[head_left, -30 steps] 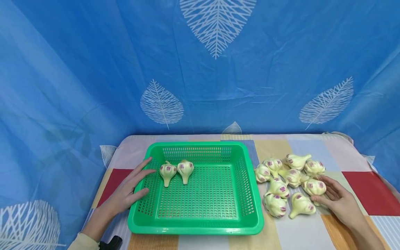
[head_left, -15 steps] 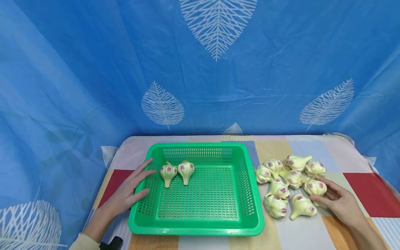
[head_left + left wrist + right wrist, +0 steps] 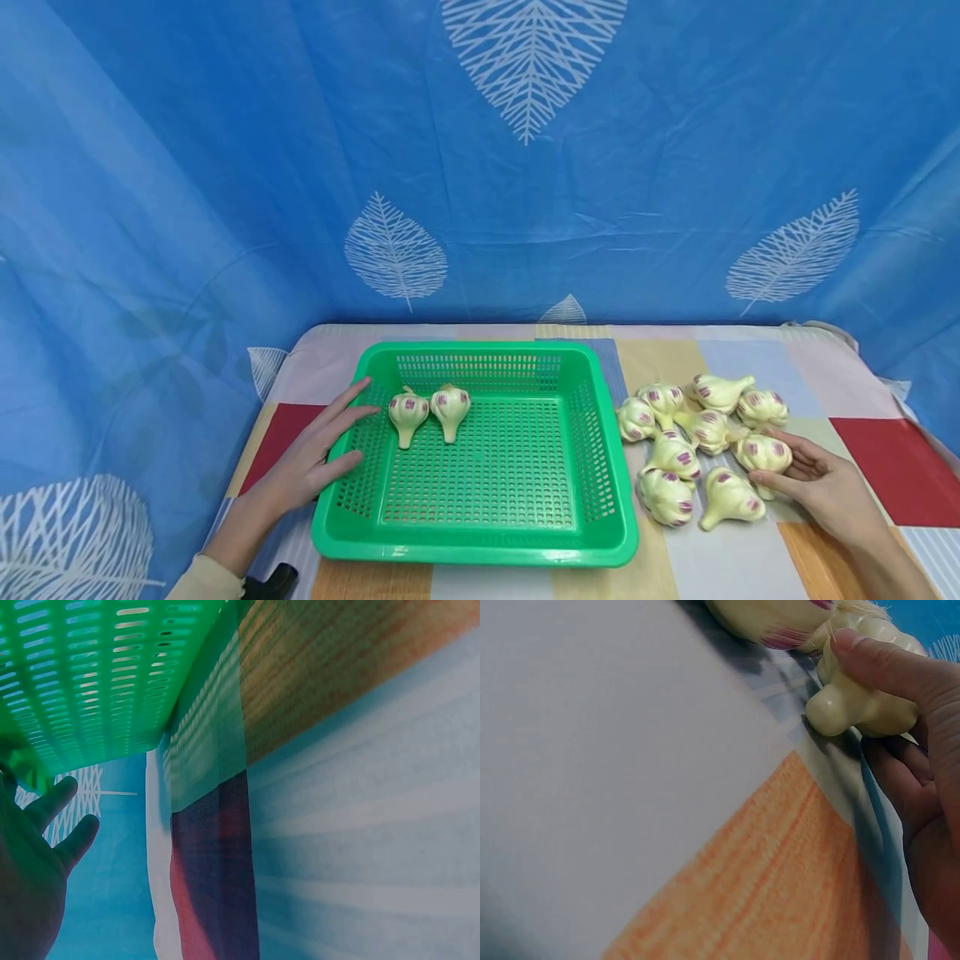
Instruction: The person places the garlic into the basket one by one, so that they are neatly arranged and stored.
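Note:
A green perforated plastic basket [image 3: 480, 553] stands on the table, with two garlic bulbs [image 3: 451, 403] side by side in its far left part. My left hand [image 3: 303, 462] lies at the basket's left rim, fingers spread and fairly straight. In the left wrist view, that hand [image 3: 34, 862] shows beside the basket's slotted wall [image 3: 97, 682]. At the right, my right hand [image 3: 821, 483] holds a garlic bulb [image 3: 763, 453] between thumb and fingers at the edge of a loose group. The right wrist view has the thumb on this bulb [image 3: 870, 697]; some fingers are partly hidden.
Several more garlic bulbs [image 3: 673, 455] lie close together right of the basket, one [image 3: 731, 498] just in front of the held bulb. A patchwork cloth [image 3: 712, 567] covers the table. A blue leaf-patterned curtain [image 3: 480, 183] hangs behind. Something black [image 3: 273, 582] shows near the left wrist.
The whole head view has shifted slightly, everything appearing a little further right. Both hands keep their places, with the right hand at the same garlic bulb.

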Demonstrator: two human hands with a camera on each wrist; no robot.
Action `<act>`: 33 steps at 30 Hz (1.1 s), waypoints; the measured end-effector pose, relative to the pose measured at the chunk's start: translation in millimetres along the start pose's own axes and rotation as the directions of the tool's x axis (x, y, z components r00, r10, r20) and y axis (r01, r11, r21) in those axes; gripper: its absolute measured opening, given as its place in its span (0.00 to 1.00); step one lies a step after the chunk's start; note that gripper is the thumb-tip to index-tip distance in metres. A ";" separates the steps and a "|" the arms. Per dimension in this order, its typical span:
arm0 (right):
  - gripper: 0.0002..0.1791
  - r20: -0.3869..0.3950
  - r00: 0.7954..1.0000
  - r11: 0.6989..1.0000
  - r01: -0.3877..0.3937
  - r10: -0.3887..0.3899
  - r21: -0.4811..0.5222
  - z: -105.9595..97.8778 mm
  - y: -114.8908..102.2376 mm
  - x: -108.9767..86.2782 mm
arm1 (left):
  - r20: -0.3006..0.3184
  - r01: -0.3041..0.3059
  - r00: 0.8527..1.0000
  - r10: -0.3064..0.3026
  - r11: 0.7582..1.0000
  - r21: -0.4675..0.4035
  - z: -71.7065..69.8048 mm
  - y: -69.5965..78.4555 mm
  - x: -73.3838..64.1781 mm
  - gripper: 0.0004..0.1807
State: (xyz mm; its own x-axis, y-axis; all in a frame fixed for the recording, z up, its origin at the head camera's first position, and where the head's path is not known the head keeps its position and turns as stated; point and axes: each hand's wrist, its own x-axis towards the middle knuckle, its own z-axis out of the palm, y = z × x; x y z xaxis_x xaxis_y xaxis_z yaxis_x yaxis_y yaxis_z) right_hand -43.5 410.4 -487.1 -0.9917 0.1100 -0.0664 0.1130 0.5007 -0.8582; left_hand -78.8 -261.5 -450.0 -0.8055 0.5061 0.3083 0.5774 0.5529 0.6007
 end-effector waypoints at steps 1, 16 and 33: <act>0.35 -0.010 1.000 1.000 -0.018 0.018 -0.010 -1.6 0.1 -0.8 | -0.001 -0.001 1.000 0.001 1.000 -0.001 0.0 -0.2 0.4 0.33; 0.36 -0.162 0.985 0.993 0.033 -0.052 -0.117 -19.5 -41.3 -15.9 | 0.010 0.001 1.000 -0.001 1.000 -0.002 -0.9 -0.3 1.2 0.33; 0.27 0.073 0.989 0.990 0.131 -0.127 -0.055 2.4 -128.3 -9.3 | -0.008 -0.009 1.000 0.009 1.000 0.012 1.6 -1.3 -1.1 0.33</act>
State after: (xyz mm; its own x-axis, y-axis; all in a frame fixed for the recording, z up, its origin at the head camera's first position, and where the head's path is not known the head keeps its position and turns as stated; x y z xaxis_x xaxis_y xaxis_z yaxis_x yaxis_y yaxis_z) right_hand -48.9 343.0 -377.7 -0.9998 -0.0175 0.0060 -0.0148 0.5570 -0.8304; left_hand -78.5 -261.7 -452.3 -0.8014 0.5056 0.3196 0.5859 0.5564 0.5892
